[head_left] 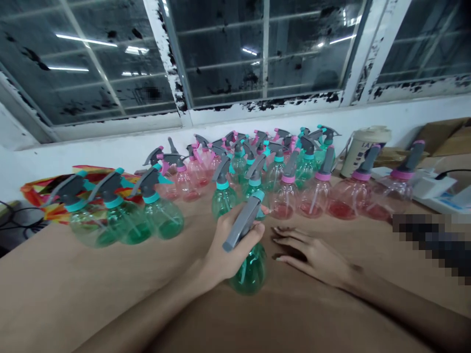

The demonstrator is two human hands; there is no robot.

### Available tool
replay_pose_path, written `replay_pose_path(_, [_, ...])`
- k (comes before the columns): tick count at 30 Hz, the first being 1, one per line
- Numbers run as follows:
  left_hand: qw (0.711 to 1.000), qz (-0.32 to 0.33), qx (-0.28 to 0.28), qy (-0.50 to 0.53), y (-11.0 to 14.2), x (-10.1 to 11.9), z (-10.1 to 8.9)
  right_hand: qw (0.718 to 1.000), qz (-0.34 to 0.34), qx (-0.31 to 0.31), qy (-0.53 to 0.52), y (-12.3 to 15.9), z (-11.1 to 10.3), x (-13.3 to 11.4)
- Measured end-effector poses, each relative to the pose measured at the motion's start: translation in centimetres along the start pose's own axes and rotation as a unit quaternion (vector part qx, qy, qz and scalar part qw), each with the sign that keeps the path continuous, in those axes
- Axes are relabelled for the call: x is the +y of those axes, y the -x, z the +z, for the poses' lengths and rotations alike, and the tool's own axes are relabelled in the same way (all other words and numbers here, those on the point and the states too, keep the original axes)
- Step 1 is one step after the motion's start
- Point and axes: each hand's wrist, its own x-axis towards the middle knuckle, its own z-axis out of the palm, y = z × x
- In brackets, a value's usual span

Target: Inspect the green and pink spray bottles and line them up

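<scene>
My left hand (224, 245) is wrapped around the neck of a green spray bottle (249, 272) with a grey and teal trigger head, at the middle of the table. To the right of that bottle, my right hand (309, 252) rests on the brown tabletop, palm down and fingers stretched out, holding nothing. Just beyond the hands stand two more green bottles and a row of pink spray bottles (311, 196) with a little red liquid inside. The fingertips of my left hand are partly hidden behind the trigger head.
Several green spray bottles (128, 223) stand at the left, before a red and yellow patterned cloth (55, 193). Many more pink and green bottles crowd the back by the wall. A pale container (364, 147), a white power strip (434, 184) and cardboard (447, 137) are at right.
</scene>
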Motion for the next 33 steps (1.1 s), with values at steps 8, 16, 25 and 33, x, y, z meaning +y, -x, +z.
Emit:
replay_pose_path(8, [0.999, 0.009, 0.001, -0.037, -0.1, 0.8, -0.3, 1.000, 0.007, -0.023, -0.001, 0.0, 0.0, 0.3])
replay_pose_path(16, [0.999, 0.012, 0.013, -0.030, -0.1, 1.0, -0.1, 0.999, 0.017, -0.025, -0.031, 0.3, 0.1, 0.7])
replay_pose_path(25, [0.999, -0.010, 0.017, -0.030, 0.3, 0.8, 0.3, 0.999, 0.023, -0.026, -0.027, 0.6, 0.2, 0.7])
replay_pose_path(33, [0.999, -0.018, 0.023, -0.039, 0.5, 1.0, 0.2, 0.999, 0.027, -0.023, -0.026, 0.8, 0.2, 0.8])
